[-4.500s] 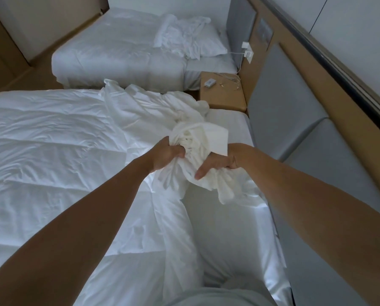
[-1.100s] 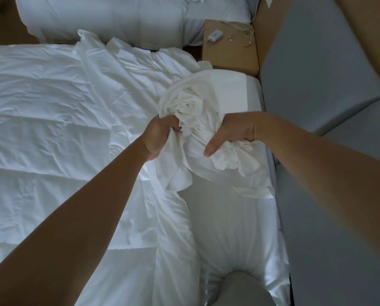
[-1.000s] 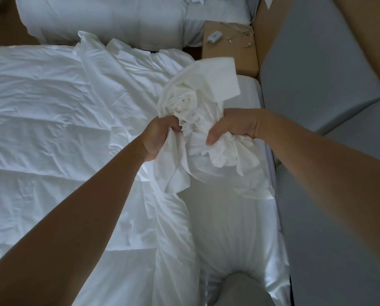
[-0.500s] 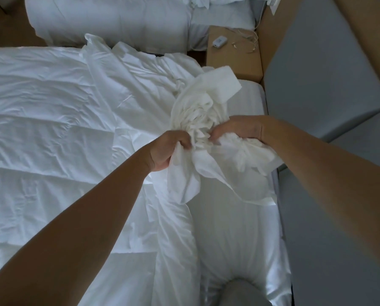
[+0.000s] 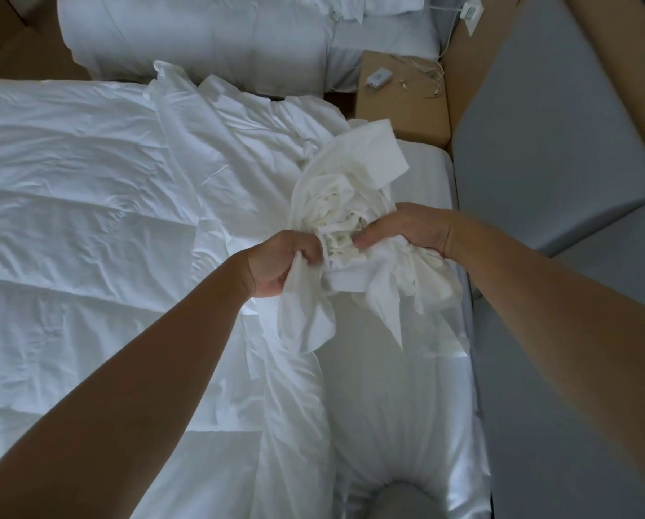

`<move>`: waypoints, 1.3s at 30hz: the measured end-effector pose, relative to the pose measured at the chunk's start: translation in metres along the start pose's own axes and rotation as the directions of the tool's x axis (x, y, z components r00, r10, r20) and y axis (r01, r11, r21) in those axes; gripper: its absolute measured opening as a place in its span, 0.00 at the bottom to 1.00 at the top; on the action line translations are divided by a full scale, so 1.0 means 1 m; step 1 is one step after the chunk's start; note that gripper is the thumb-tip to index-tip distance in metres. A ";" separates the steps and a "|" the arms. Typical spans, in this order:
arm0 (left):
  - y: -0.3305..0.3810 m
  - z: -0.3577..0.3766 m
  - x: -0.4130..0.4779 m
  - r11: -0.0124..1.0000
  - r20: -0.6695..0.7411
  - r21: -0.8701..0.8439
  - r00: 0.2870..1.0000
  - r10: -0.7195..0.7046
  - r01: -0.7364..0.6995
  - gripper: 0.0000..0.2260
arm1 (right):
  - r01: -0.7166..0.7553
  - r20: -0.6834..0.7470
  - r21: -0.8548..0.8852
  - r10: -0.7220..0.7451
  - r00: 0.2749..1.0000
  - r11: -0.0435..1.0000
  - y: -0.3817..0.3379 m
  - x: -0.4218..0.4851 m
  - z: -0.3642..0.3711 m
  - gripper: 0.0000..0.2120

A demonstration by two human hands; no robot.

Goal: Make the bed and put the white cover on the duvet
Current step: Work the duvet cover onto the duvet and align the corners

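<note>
A quilted white duvet (image 5: 73, 226) lies spread over the near bed (image 5: 425, 387). The white cover (image 5: 350, 174) is gathered into a crumpled bunch above the bed's right side, with the rest trailing back across the duvet. My left hand (image 5: 279, 264) grips the bunch from the left, fingers curled into the cloth. My right hand (image 5: 407, 230) grips it from the right, thumb pinching folds. Loose ends of the cover hang below both hands.
A grey padded headboard (image 5: 560, 144) runs along the right. A wooden nightstand (image 5: 399, 110) with a small white device (image 5: 379, 77) and cables stands between the near bed and a second bed (image 5: 216, 35) at the back. My knee (image 5: 403, 500) shows at the bottom edge.
Both hands have kept gathering the cover, coming closer together and slightly lower. The bunch has grown tighter, with more loose cloth now hanging below the hands.
</note>
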State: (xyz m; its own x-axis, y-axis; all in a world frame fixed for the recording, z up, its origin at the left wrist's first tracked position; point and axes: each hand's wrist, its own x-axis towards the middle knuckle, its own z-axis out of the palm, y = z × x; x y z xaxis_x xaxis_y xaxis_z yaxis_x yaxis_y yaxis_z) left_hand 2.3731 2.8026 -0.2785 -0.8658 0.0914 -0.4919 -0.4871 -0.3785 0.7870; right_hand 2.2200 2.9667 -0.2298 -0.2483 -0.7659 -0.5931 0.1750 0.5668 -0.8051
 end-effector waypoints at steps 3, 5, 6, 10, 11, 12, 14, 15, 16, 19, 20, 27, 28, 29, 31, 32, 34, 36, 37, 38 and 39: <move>-0.006 0.008 -0.001 0.998 0.057 0.039 0.997 -0.058 0.056 0.21 | 0.016 -0.041 0.022 -0.016 0.999 1.000 0.001 0.005 -0.004 0.11; -0.007 0.011 -0.002 0.995 0.070 0.058 0.994 -0.085 0.081 0.20 | 0.021 -0.072 0.013 -0.020 0.997 1.000 0.004 0.011 -0.006 0.09; -0.006 0.010 -0.001 0.993 0.071 0.078 0.993 -0.094 0.088 0.20 | 0.016 -0.082 0.018 -0.014 0.997 1.000 0.005 0.014 -0.006 0.08; -0.004 0.016 0.002 0.977 0.017 0.188 0.994 -0.109 0.104 0.22 | 0.000 -0.084 0.019 0.001 0.996 1.000 0.008 0.024 -0.008 0.15; -0.005 0.017 0.003 0.972 -0.006 0.208 0.994 -0.112 0.111 0.23 | -0.003 -0.080 -0.004 0.003 0.997 1.000 0.006 0.025 -0.008 0.14; -0.006 0.017 0.003 0.971 -0.020 0.211 0.994 -0.109 0.111 0.23 | -0.008 -0.081 -0.027 0.005 0.997 1.000 0.005 0.026 -0.008 0.13; -0.008 0.014 0.004 0.979 -0.055 0.193 0.997 -0.049 0.059 0.20 | -0.039 -0.089 -0.059 0.034 0.995 0.997 0.006 0.027 -0.011 0.13; -0.008 0.012 0.005 0.982 -0.080 0.187 0.997 -0.012 0.027 0.19 | -0.059 -0.079 -0.062 0.054 0.995 0.996 0.007 0.027 -0.012 0.15; -0.007 0.010 0.005 0.984 -0.098 0.176 0.995 0.023 -0.005 0.19 | -0.075 -0.057 -0.056 0.071 0.996 0.996 0.008 0.028 -0.013 0.18; -0.004 0.009 0.004 0.986 -0.142 0.158 0.986 0.084 -0.061 0.14 | -0.105 -0.002 -0.068 0.105 0.994 0.992 0.007 0.026 -0.015 0.24; -0.002 0.009 0.004 0.983 -0.155 0.172 0.983 0.097 -0.070 0.12 | -0.113 0.013 -0.103 0.115 0.993 0.988 0.004 0.024 -0.015 0.25; 0.009 0.008 0.006 0.931 -0.152 0.331 0.964 0.216 -0.156 0.13 | -0.244 0.082 -0.543 0.339 0.937 0.803 0.001 0.005 -0.001 0.18; 0.008 0.007 0.007 0.923 -0.143 0.337 0.959 0.244 -0.184 0.15 | -0.251 0.080 -0.578 0.359 0.930 0.777 0.003 0.004 0.003 0.18; 0.007 0.006 0.008 0.924 -0.152 0.320 0.951 0.268 -0.209 0.16 | -0.252 0.077 -0.584 0.361 0.929 0.772 0.005 0.004 0.004 0.18; 0.005 0.005 0.011 0.932 -0.177 0.244 0.933 0.313 -0.266 0.20 | -0.239 0.064 -0.524 0.317 0.946 0.818 0.007 0.003 0.001 0.18; 0.004 0.006 0.012 0.934 -0.178 0.203 0.927 0.329 -0.293 0.22 | -0.232 0.051 -0.473 0.289 0.956 0.850 0.008 0.003 -0.002 0.18; 0.004 0.011 0.012 0.936 -0.173 0.182 0.927 0.333 -0.303 0.21 | -0.242 0.002 -0.364 0.260 0.966 0.899 0.009 0.003 -0.008 0.22; 0.003 0.016 0.013 0.957 -0.166 0.207 0.957 0.239 -0.204 0.20 | -0.236 -0.032 -0.244 0.235 0.971 0.941 0.012 0.005 -0.014 0.25; 0.003 0.017 0.013 0.966 -0.154 0.230 0.976 0.156 -0.118 0.22 | -0.219 -0.051 -0.192 0.213 0.976 0.957 0.013 0.006 -0.016 0.26; 0.003 0.019 0.012 0.962 -0.137 0.272 0.988 0.066 -0.027 0.26 | -0.204 -0.073 -0.159 0.194 0.978 0.966 0.014 0.007 -0.017 0.28; 0.001 0.021 0.012 0.942 -0.109 0.330 0.994 -0.017 0.053 0.30 | -0.191 -0.090 -0.149 0.179 0.980 0.970 0.014 0.006 -0.017 0.30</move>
State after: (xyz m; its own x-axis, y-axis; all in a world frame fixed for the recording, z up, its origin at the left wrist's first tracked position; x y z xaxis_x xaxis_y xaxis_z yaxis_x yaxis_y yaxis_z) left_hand 2.3596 2.8224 -0.2760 -0.8396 -0.0031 -0.5431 -0.5424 -0.0478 0.8388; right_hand 2.2049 2.9747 -0.2445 -0.2975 -0.6219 -0.7244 0.0747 0.7412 -0.6671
